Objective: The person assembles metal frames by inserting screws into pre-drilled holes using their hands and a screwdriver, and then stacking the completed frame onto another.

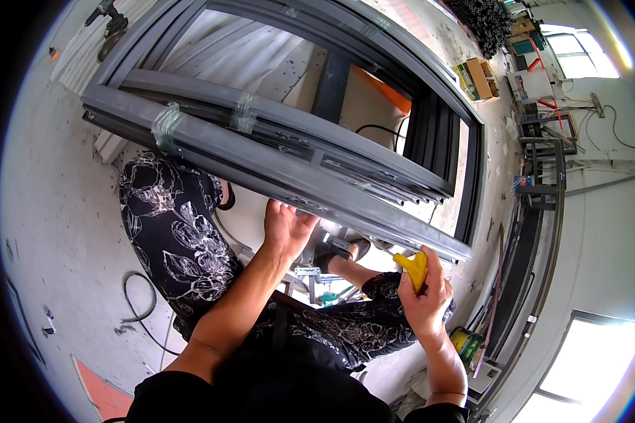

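Where a dusty pale concrete floor (56,233) bears a loose black cable (142,310) and scraps, a large grey aluminium window frame (289,151) lies tilted across the seated person's patterned trousers (183,240), two clear tape bands wrapped round its near rail. Left hand (286,227): fingers spread wide, palm flat under the frame's near rail; right hand (425,296): closed around a yellow plastic tool (413,268), just below the frame's lower right corner. Surroundings: workshop with bright windows (578,56) at right, dark metal racks (547,166) along the wall, cardboard boxes (477,77) beyond the frame.
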Motion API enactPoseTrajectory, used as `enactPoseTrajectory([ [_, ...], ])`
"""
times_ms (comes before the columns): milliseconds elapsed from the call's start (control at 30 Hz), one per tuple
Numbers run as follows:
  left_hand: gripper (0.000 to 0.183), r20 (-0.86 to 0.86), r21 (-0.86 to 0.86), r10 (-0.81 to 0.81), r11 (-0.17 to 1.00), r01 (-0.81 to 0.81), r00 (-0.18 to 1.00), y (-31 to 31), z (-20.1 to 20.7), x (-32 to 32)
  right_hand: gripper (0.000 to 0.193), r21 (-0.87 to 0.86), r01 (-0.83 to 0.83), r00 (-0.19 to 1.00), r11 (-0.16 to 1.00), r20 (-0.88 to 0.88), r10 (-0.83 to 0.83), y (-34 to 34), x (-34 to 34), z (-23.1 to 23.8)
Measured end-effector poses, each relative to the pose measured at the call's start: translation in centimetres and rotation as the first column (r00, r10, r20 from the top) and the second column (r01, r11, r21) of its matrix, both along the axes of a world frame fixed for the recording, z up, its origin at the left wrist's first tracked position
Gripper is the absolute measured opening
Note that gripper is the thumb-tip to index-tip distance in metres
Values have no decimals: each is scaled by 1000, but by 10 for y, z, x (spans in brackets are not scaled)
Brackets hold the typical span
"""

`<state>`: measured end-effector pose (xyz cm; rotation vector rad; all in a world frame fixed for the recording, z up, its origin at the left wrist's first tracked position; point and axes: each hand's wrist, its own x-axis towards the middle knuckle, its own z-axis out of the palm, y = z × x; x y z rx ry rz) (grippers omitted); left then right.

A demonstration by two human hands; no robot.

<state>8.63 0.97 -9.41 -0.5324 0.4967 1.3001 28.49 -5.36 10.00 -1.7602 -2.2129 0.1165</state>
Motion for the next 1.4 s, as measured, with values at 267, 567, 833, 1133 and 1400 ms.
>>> enactPoseTrajectory([
  [267,44,2,6,6,1000,-6,1000,0,-1,0,51,-2,-15,1000,1000,-12,15,2,-2,2],
  [567,43,9,-16,6,1000,-5,1000,0,-1,0,54,31,-87,996,996,-21,88,9,-7,-4],
  [833,44,12,-1,7,1000,-7,1000,0,0,0,54,52,-134,991,990,13,133,8,-9,-1],
  [1133,45,10,0,8,1000,-8,1000,0,-1,1,54,112,-261,963,959,93,251,5,-14,1],
  [1400,45,17,0,11,1000,-11,1000,0,-2,1,57,93,-237,971,967,54,233,4,-14,2],
])
